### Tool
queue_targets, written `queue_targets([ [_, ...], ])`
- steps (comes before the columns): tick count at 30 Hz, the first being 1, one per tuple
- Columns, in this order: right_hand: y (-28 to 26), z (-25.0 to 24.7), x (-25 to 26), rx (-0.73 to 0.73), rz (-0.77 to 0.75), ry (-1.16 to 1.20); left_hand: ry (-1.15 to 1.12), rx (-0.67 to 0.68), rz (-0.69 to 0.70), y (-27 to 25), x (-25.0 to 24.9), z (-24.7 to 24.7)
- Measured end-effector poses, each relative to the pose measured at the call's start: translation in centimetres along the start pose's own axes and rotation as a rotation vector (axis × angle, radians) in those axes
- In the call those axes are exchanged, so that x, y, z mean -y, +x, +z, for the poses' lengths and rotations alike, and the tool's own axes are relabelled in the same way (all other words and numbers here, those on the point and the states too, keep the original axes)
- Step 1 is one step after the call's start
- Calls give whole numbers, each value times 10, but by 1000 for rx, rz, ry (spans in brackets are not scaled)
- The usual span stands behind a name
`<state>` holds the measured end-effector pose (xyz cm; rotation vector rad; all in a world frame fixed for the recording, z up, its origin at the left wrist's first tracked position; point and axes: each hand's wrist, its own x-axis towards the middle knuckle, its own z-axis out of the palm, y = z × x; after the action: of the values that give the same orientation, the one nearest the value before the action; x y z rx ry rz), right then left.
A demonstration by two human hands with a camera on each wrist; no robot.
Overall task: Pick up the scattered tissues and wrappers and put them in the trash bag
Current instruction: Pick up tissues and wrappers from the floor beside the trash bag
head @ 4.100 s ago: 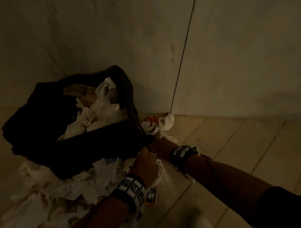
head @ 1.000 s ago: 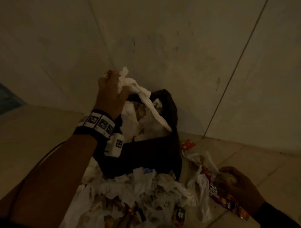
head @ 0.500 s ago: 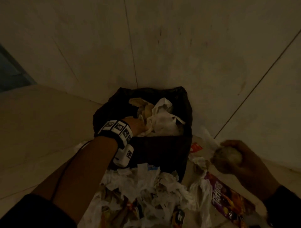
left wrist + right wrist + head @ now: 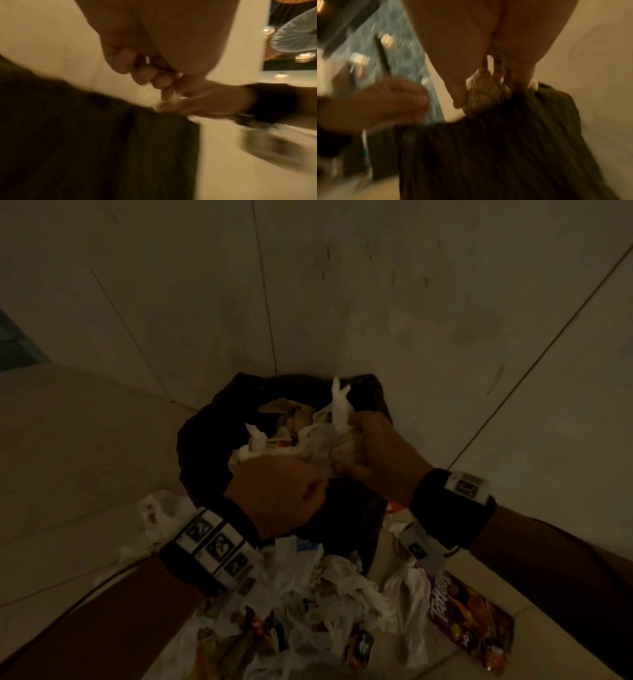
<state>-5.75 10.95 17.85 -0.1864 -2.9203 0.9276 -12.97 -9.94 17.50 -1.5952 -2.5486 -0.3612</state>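
Crumpled tissue wad [image 4: 337,419] gripped by right hand [image 4: 373,455], seemingly over trash bag [image 4: 205,446].

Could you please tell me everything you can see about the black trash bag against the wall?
The black trash bag stands on the tiled floor where two wall panels meet, its thin, crinkled plastic mouth open upward. Crumpled white tissues and brownish paper fill it to the rim. The right hand holds a tissue wad over the opening; the left hand is over the near rim, contact unclear. Scattered tissues lie against its front.
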Motion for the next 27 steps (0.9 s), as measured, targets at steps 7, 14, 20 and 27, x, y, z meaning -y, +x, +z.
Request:
queue_targets([
  [7, -8, 22, -16, 155, -52, -336, -40, 454, 223, -15, -55, 58],
  [14, -66, 24, -72, -239, 0, -4, 48, 746, 281, 13, -101, 120],
  [20, -141, 58, -174, -112, 396, -1, -64, 701, 16, 54, -121, 162],
  [27, -184, 120, -207, 488, 238, -294, -148, 699, -157, 79, -141, 235],
])
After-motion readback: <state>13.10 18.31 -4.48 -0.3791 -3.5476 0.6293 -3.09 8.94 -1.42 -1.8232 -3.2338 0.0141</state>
